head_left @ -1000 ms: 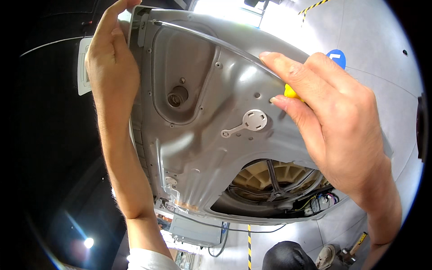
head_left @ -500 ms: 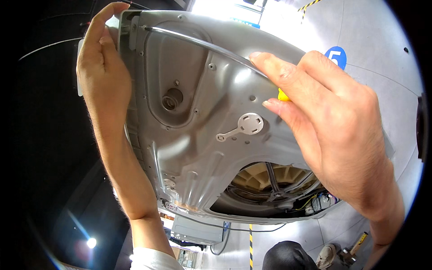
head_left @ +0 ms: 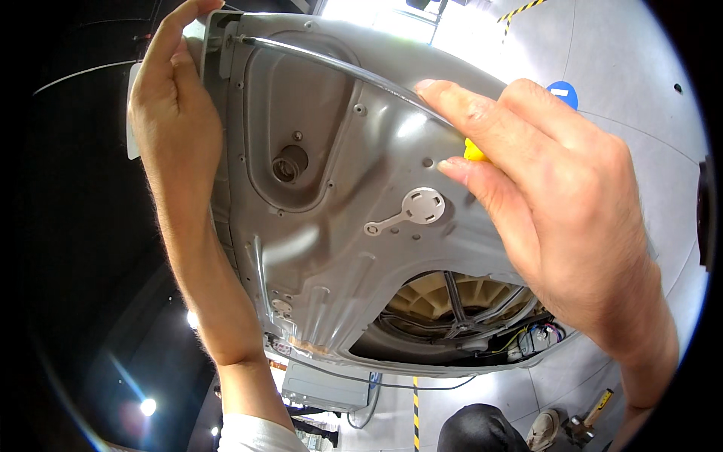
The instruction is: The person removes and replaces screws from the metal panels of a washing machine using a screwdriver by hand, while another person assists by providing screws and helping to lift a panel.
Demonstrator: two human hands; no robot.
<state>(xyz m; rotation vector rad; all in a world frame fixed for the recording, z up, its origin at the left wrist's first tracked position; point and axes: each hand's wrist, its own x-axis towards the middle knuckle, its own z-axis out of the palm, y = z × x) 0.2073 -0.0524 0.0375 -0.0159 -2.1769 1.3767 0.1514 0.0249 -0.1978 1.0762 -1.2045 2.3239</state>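
Barely anything moved since half a second ago: screwdriver tip and both hands sit a touch higher in view, panel a touch right, so probably mostly my head shifting; grips look the same. Right hand (head_left: pixel 553 177) is closed round a long screwdriver (head_left: pixel 339 66) with a straight silver metal shaft and a yellow handle, most of the handle hidden in my palm. Index finger lies along the shaft, presumably to steady its aim. Shaft runs sideways across the large grey pressed-metal panel (head_left: pixel 376 169), tip at the small grey metal bracket (head_left: pixel 225 49) in the upper left corner, likely because a fastener faces inward there; tip contact too small to confirm. Left hand (head_left: pixel 177 102) is half curled over the upper left edge, probably bracing against the push; palm side hidden, can't tell how firmly it grips. Round off-white plastic disc with an arm (head_left: pixel 423 206) sits mid-panel, below the shaft, untouched; dark metal spoked piece (head_left: pixel 461 325) shows in the opening lower down.
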